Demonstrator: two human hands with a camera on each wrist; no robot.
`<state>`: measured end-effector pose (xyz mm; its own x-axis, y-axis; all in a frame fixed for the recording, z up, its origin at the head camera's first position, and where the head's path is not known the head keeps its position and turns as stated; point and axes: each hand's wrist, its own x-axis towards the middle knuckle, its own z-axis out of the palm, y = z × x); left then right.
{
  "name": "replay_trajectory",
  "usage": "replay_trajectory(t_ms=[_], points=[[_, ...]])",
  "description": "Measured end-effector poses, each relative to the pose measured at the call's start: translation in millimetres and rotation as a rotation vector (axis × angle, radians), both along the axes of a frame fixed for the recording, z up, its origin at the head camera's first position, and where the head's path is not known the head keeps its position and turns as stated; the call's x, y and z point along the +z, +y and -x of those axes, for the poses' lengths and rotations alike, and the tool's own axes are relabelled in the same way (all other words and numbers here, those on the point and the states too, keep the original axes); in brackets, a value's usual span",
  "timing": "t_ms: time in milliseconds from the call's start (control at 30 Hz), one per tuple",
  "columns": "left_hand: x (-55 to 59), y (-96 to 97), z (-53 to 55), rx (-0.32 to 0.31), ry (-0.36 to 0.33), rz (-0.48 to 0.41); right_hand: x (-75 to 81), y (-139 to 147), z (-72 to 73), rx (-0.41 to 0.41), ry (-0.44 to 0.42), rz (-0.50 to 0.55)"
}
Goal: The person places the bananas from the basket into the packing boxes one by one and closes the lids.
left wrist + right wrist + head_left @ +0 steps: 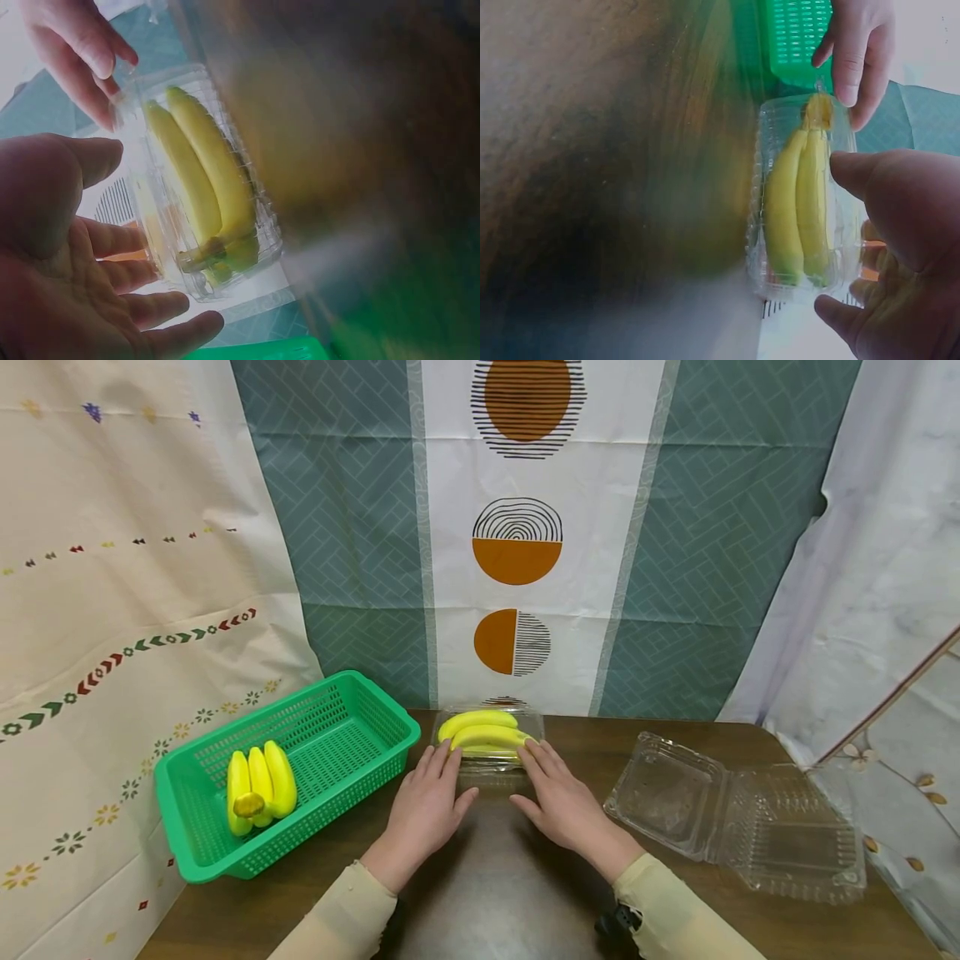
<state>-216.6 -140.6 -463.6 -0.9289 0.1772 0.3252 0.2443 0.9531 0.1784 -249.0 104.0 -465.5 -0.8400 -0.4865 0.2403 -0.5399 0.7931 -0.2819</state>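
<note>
A clear plastic clamshell box [491, 767] with yellow bananas [483, 737] inside stands at the back of the table. Its lid appears to be down over the fruit. My left hand [429, 806] reaches to the box's left front, fingers extended, fingertips at the top edge. At the right front, my right hand [564, 803] mirrors it with fingers stretched out. In the left wrist view the bananas [199, 165] show through the box wall, close to the left fingers [154, 307]. From the right wrist, the box [761, 255] sits just beyond the right thumb.
A green perforated basket [360, 760] stands on the left, holding a bunch of bananas [262, 785]. To the right lies another clear clamshell box [667, 793], unfolded. Patterned curtains [345, 543] hang behind the brown table [487, 893].
</note>
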Motion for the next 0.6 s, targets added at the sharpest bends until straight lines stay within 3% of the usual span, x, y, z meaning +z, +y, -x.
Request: replay_trajectory(t_ms=[233,600], points=[[4.4,-0.4,2.0,0.022,-0.018,-0.005,2.8,-6,2.2,0.009,-0.015,-0.008],[1.5,-1.8,8.1,0.046,-0.035,-0.016,3.0,-12,7.4,0.006,-0.03,-0.004]])
